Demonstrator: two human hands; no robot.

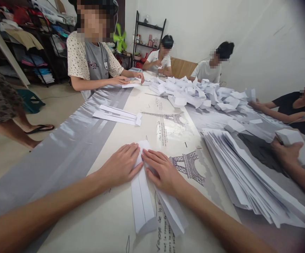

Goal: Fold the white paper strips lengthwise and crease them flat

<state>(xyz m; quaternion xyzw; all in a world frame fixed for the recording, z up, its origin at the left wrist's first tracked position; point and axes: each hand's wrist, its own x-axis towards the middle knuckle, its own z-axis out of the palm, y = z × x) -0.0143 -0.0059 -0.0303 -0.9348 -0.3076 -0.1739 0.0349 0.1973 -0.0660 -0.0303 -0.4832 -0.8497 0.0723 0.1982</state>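
Note:
A long folded white paper strip lies on the table in front of me, with a lengthwise crease and its far end under my fingers. My left hand holds that end from the left, fingers close together and thumb across the paper. From the right, my right hand holds the same end, its fingertips meeting the left ones near the middle. A second folded white flap angles out below my right wrist; whether it joins the strip is hidden under the hand.
Beyond my hands lie several narrow folded paper strips. At right is a fanned stack of white paper, near a co-worker's hand holding a white paper box. A large pile of folded paper covers the far table; other people sit or stand around.

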